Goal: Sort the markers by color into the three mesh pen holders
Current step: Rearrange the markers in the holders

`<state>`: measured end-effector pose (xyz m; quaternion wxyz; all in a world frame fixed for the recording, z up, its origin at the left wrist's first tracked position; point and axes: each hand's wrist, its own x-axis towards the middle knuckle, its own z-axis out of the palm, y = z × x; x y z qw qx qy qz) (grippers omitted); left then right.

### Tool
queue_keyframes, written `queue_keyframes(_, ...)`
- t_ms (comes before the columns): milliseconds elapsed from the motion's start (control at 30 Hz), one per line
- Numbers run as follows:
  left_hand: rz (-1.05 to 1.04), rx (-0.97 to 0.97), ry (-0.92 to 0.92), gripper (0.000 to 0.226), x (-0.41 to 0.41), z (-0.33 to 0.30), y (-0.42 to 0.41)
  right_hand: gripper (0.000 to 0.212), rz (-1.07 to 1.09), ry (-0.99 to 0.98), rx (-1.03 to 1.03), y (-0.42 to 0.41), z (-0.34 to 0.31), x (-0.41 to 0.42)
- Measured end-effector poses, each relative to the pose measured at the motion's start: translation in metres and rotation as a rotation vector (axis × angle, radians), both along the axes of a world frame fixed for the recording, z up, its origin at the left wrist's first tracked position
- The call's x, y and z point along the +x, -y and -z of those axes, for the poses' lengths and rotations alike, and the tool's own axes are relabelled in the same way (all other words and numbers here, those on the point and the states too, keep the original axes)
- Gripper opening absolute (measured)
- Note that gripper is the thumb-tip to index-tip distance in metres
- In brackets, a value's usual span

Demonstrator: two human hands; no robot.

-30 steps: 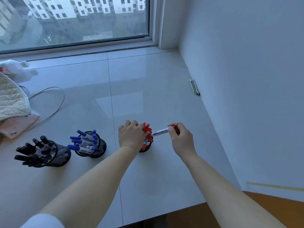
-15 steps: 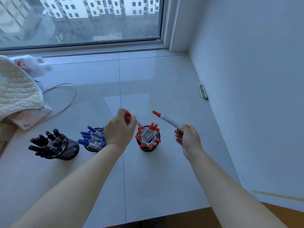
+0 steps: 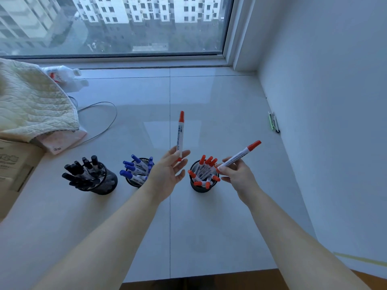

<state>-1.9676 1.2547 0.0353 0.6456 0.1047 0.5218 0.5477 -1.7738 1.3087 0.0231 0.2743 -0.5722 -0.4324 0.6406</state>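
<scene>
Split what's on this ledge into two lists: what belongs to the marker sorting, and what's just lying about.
Job:
left hand with upright red marker
right hand with tilted red marker
red holder
blue holder
black holder

Lying about:
quilted cloth
cable
plastic bottle
cardboard box
pens by wall

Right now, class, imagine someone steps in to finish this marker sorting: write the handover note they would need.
Left hand: palm up, fingers spread, a red marker standing upright at its fingertips; how firm the hold is cannot be told.
Right hand: pinches a second red marker, tilted, over the right holder.
Holders on the sill: black markers in the left holder, blue in the middle holder, red in the right holder.
Done: every marker in the holders looks colour-matched.
Left: drop both held red markers into the right holder.
</scene>
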Motion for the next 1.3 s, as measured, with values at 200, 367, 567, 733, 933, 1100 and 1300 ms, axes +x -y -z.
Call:
queue_keyframes(200, 0.079, -0.004, -0.087, 0.021, 0.001, 0.003, 0.0, 0.014, -0.093, 0.268, 0.137, 0.001, 0.015, -0.014)
queue_keyframes(367, 0.08, -0.065, -0.359, 0.009, 0.003, 0.01, 0.0, 0.012, -0.089, 0.38, 0.226, 0.007, 0.024, -0.018)
queue_keyframes(567, 0.092, -0.097, -0.448, 0.009, 0.008, 0.018, 0.002, 0.013, -0.047, 0.424, 0.295, 0.009, 0.028, -0.016)
queue_keyframes(733, 0.104, -0.14, -0.566, 0.008, 0.01, 0.025, 0.002, 0.012, 0.065, 0.462, 0.429, 0.007, 0.024, -0.014)
queue_keyframes(933, 0.104, -0.124, -0.603, 0.012, 0.008, 0.027, 0.0, 0.013, -0.079, 0.554, 0.608, 0.007, 0.029, -0.009)
queue_keyframes(1100, 0.032, -0.126, -0.463, 0.01, 0.012, 0.025, 0.001, 0.005, -0.222, 0.593, 0.449, 0.005, 0.045, -0.011)
queue_keyframes(1300, 0.096, -0.115, -0.689, 0.014, 0.022, 0.029, 0.004, 0.007, -0.16, 0.616, 0.581, 0.008, 0.043, -0.007)
